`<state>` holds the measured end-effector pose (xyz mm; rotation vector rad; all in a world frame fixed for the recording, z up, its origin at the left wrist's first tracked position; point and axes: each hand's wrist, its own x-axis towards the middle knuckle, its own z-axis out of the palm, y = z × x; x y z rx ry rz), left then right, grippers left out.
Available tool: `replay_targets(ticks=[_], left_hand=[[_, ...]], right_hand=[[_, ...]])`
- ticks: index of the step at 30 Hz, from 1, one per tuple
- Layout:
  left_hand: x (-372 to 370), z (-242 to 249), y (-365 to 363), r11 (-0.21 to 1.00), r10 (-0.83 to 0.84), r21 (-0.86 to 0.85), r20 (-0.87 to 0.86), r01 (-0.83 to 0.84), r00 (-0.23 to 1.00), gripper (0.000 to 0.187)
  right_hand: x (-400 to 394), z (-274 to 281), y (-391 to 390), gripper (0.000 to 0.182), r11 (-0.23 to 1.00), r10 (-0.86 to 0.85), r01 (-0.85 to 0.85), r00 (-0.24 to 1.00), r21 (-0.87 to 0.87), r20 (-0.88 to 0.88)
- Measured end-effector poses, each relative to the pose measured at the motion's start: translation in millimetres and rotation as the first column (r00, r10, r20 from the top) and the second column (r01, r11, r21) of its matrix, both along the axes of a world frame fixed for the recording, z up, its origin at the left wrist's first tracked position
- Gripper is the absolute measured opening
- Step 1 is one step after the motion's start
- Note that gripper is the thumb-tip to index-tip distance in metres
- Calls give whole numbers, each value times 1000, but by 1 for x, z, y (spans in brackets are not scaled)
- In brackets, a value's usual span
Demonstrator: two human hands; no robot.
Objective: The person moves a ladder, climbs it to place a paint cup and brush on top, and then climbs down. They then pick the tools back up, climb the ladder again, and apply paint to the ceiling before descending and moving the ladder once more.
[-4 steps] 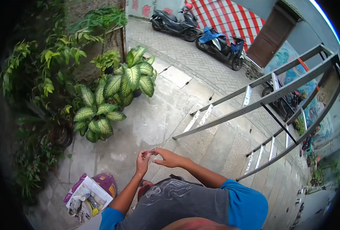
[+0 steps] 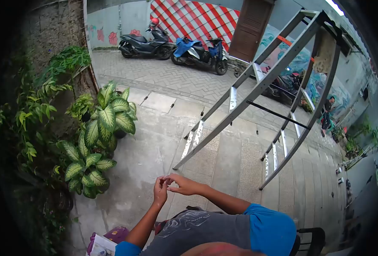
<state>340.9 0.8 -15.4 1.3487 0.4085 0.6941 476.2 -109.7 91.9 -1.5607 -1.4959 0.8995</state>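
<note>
In front of my body my two hands meet at the fingertips. My left hand [image 2: 159, 192] is raised with its fingers bent and pressed together. Reaching in from the right, my right hand [image 2: 183, 186] has its thumb and fingers curled against the left fingertips. Whatever may be pinched between them is too small to make out. Below the hands is the dark grey shirt front [image 2: 201, 228] with blue sleeves. Close to my left forearm stands a purple sack [image 2: 118, 234] with a white box-like item [image 2: 102, 245] beside it, partly cut off.
A metal stepladder [image 2: 240, 112] stands open to the front right. Potted plants with pale-spotted leaves [image 2: 93, 168] line the left side. Motorbikes [image 2: 148, 44] are parked along the far wall. A person [image 2: 327, 113] is farther off at the right. Behind me is a black chair-like frame [image 2: 311, 239].
My view has turned and lifted, so the ladder and plants sit further left and the sack is mostly out of frame. The right fingers have closed in against the left ones.
</note>
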Motion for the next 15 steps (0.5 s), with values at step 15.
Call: replay_targets(ticks=[15], left_hand=[[252,103,-135,741,-651,282,77,610,755,24]], right_hand=[[99,-3,-269,41,504,-848,862,481,-57,-223]])
